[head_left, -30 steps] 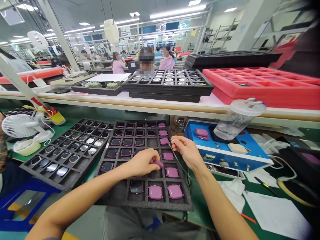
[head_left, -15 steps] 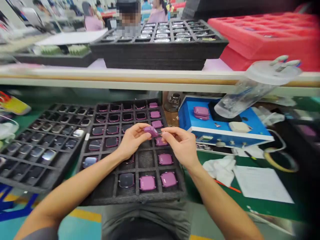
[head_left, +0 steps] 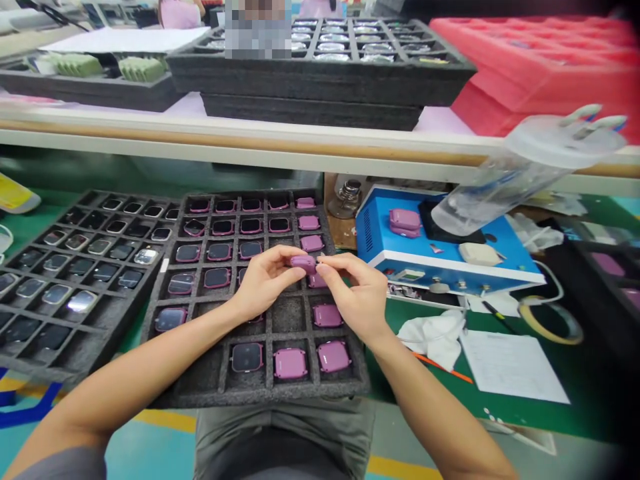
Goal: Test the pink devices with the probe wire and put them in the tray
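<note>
My left hand (head_left: 265, 283) is closed round a purple watch case (head_left: 302, 265), held above the black foam tray (head_left: 200, 395). At the right end of the case, the fingertips of my right hand (head_left: 357, 293) are pinched together. A small thing seems to be between them, too small to make out. Beneath my hands, the tray's compartments hold purple cases with dark screens, such as one screen-up watch (head_left: 247, 358). Others lie with their purple backs up, among them a near watch case (head_left: 290, 363).
A second foam tray (head_left: 95, 320) of screens lies left. To the right stands a blue machine (head_left: 373, 233) bearing two stacked purple cases (head_left: 405, 222) and a tilted clear cylinder (head_left: 493, 193). A shelf (head_left: 300, 143) crosses behind, carrying black trays (head_left: 320, 87) and red foam trays (head_left: 525, 87).
The camera's view has shifted slightly. The purple watch case is tilted a little differently in my left hand, and my right fingertips stay close to its end.
</note>
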Demonstrator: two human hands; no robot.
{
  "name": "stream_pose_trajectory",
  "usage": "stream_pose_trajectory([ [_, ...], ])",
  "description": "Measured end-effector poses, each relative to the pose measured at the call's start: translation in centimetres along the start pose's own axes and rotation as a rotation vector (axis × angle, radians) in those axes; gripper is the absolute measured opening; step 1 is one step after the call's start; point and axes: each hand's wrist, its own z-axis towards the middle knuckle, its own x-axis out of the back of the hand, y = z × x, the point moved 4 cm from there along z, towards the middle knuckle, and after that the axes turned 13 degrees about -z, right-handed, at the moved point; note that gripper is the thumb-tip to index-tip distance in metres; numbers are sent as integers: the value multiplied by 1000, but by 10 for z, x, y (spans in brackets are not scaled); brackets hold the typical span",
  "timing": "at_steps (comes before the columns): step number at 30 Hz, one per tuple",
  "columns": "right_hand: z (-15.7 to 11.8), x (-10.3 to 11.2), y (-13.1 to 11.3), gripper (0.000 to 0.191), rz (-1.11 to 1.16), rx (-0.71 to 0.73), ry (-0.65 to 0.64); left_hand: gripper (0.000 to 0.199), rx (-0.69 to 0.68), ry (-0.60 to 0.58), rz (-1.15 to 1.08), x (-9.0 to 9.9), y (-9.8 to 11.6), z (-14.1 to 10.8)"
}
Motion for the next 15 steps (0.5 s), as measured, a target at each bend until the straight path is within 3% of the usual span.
stream_pose_trajectory([
  [5, 3, -5, 8, 17, 122, -174, -209, 35, -38, 5, 39, -4, 3, -2],
  [9, 3, -11, 17, 30, 234, -339, -303, 40, 0, -50, 101, -9, 1, -9],
  [15, -1, -21, 13, 42, 318, -363, -411, 38, -34, -64, 265, -15, -7, -25],
])
